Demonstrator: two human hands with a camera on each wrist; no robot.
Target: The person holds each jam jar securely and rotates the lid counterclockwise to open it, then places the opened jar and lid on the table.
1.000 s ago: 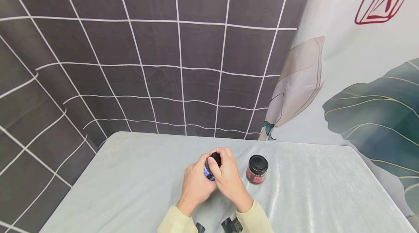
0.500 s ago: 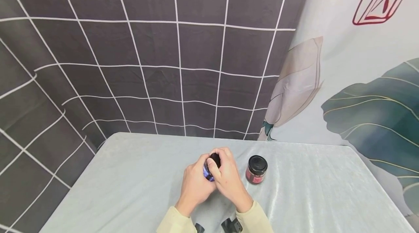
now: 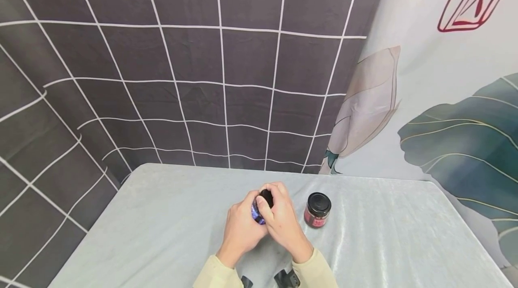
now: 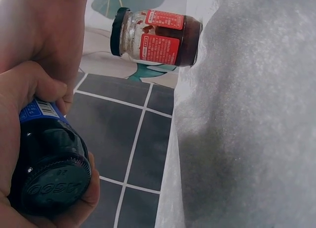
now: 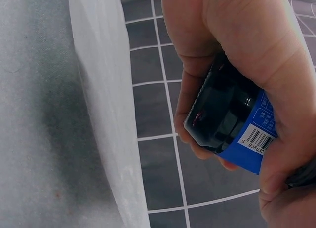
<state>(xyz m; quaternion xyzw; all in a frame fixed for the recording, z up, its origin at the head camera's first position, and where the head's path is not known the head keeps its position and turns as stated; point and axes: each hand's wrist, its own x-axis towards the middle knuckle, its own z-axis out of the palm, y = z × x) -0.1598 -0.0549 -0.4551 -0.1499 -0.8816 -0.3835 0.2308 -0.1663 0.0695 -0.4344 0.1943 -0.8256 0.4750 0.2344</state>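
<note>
A dark glass jar with a blue label (image 5: 244,139) is held between both hands above the table. In the head view, my left hand (image 3: 241,229) wraps the jar's body, and my right hand (image 3: 284,221) grips its black lid (image 3: 266,196), thumb across the top. From the left wrist, the embossed base of the jar (image 4: 57,183) shows, tilted, with fingers curled around it. Much of the label is hidden by the hands.
A second glass jar (image 3: 317,210) with a black lid and red label stands upright on the cloth-covered table (image 3: 170,216), just right of the hands. Behind the table hangs a dark gridded curtain (image 3: 243,108); a leaf-patterned cloth (image 3: 417,144) hangs at right.
</note>
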